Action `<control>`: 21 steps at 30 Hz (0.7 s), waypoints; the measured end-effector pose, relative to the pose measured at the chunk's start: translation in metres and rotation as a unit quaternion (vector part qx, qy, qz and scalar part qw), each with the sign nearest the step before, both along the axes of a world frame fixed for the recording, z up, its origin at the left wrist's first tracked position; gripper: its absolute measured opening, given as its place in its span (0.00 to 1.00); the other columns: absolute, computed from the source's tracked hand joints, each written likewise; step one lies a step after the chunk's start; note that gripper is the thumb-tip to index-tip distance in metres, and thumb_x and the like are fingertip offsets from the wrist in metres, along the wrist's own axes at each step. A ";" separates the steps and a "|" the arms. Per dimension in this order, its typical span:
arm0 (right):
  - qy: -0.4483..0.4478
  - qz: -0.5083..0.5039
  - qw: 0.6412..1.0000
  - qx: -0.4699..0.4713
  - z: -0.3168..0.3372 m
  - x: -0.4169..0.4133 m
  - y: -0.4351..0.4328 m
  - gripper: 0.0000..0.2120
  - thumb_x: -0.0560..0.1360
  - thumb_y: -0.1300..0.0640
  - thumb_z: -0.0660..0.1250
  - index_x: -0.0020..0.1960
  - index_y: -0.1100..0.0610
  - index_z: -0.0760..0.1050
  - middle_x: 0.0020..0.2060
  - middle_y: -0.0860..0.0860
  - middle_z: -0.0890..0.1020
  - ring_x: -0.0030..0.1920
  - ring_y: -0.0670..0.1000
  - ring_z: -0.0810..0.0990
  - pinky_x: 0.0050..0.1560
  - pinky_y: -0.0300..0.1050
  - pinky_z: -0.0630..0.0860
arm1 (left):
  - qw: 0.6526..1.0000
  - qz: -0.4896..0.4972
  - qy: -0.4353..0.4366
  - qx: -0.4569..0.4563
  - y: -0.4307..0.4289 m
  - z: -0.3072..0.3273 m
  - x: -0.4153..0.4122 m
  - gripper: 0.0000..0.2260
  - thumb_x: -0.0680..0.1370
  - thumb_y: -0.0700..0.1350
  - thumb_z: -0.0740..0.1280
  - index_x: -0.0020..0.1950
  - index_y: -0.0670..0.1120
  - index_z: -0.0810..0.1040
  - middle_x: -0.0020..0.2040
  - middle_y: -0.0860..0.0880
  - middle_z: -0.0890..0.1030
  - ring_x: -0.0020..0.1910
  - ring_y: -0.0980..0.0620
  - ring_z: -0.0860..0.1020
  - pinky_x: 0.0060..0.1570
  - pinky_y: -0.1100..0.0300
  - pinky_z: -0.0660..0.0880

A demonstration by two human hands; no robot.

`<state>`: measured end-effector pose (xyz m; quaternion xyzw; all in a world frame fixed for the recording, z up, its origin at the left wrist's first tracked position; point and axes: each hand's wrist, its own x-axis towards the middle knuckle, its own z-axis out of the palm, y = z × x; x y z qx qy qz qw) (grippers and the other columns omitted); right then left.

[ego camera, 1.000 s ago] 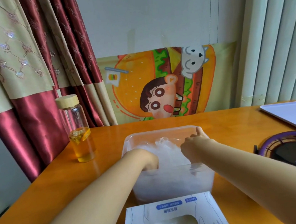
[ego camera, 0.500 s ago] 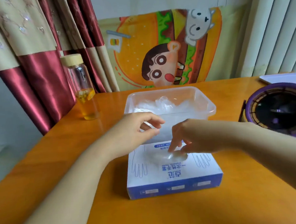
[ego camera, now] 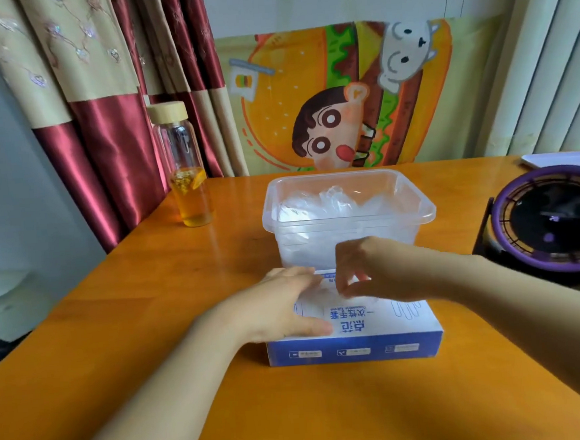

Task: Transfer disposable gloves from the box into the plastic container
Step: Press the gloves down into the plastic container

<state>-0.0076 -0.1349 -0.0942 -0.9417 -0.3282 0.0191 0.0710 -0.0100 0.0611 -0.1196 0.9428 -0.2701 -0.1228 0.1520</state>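
Your right hand (ego camera: 371,269) hovers over the far middle of the glove box (ego camera: 354,332), thumb and fingertips (ego camera: 343,286) drawn narrowly together in a pinch at the box's top opening; a clear film appears caught between them, though it is too faint to tell for certain that a glove is in the grip. Your left hand (ego camera: 287,306) lies flat and spread on the box's left top panel, palm down, thumb along the near edge, pressing on the cardboard and holding nothing.

The box, white on top with a blue front face, sits on the orange wooden table (ego camera: 150,298) directly in front of you, its printed top reading upside down from your side. Just behind it, touching or nearly so, stands the clear plastic container (ego camera: 422,210), upright and lidless. A crumpled heap of transparent disposable gloves (ego camera: 332,203) already fills much of its inside, rising nearly to the rim.

To the left of the container, well apart from it, a glass bottle (ego camera: 183,165) with a pale wooden cap stands upright, amber liquid in its lower part. At the table's right edge sits a round black device with a purple ring (ego camera: 556,221). Behind the table hang a red-and-beige curtain (ego camera: 94,96), a cartoon burger poster (ego camera: 341,96) and pale vertical blinds (ego camera: 545,64).
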 end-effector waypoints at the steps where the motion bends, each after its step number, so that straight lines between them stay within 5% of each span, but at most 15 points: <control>1: -0.009 0.007 1.000 0.009 0.009 -0.003 0.000 0.04 0.76 0.53 0.67 0.48 0.50 0.81 0.45 0.41 0.72 0.44 0.43 0.75 0.47 0.37 0.73 | 1.000 -0.001 0.000 -0.005 0.000 0.000 0.000 0.37 0.73 0.62 0.68 0.77 0.57 0.56 0.76 0.59 0.58 0.75 0.56 0.55 0.71 0.58 0.57; 6: -0.118 -0.032 0.983 0.138 0.062 -0.011 -0.003 0.04 0.78 0.58 0.63 0.48 0.54 0.77 0.45 0.48 0.81 0.44 0.47 0.79 0.48 0.42 0.75 | 0.999 -0.028 0.008 -0.028 -0.001 0.002 0.001 0.35 0.72 0.61 0.70 0.74 0.61 0.56 0.74 0.58 0.64 0.72 0.54 0.61 0.70 0.53 0.63; 10: -0.151 -0.103 0.944 0.274 0.096 -0.005 -0.016 0.05 0.78 0.60 0.64 0.46 0.52 0.76 0.42 0.47 0.82 0.42 0.42 0.81 0.45 0.36 0.75 | 0.994 -0.025 0.026 -0.106 0.001 0.009 0.001 0.27 0.71 0.59 0.72 0.68 0.60 0.68 0.63 0.66 0.71 0.59 0.66 0.72 0.65 0.61 0.69; 13: -0.084 -0.141 0.933 0.319 0.094 -0.001 -0.020 0.06 0.79 0.59 0.63 0.44 0.53 0.76 0.35 0.46 0.80 0.30 0.36 0.76 0.33 0.29 0.71 | 0.965 0.043 0.033 -0.257 0.002 0.024 0.000 0.26 0.68 0.64 0.70 0.65 0.63 0.69 0.58 0.69 0.73 0.59 0.67 0.73 0.56 0.68 0.72; 15: -0.003 -0.168 0.905 0.391 0.089 0.000 -0.023 0.06 0.79 0.60 0.63 0.48 0.55 0.78 0.37 0.45 0.78 0.32 0.36 0.76 0.30 0.25 0.70 | 0.926 0.072 0.032 -0.369 0.000 0.036 0.002 0.21 0.70 0.63 0.68 0.62 0.65 0.70 0.54 0.73 0.75 0.59 0.70 0.73 0.51 0.75 0.70; 18: 0.184 -0.174 0.837 0.485 0.078 0.004 -0.024 0.07 0.77 0.67 0.62 0.50 0.62 0.78 0.41 0.50 0.81 0.42 0.47 0.80 0.36 0.30 0.76 | 0.882 0.087 0.041 -0.461 -0.010 0.054 0.011 0.20 0.72 0.64 0.69 0.62 0.60 0.76 0.58 0.64 0.79 0.62 0.62 0.75 0.63 0.61 0.70; 21: 0.286 -0.188 0.771 0.537 0.067 0.013 -0.021 0.10 0.77 0.63 0.64 0.56 0.65 0.79 0.45 0.58 0.84 0.42 0.50 0.81 0.33 0.35 0.77 | 0.862 0.152 0.044 -0.481 -0.026 0.069 0.023 0.13 0.75 0.56 0.69 0.57 0.53 0.81 0.52 0.56 0.84 0.55 0.55 0.80 0.63 0.54 0.72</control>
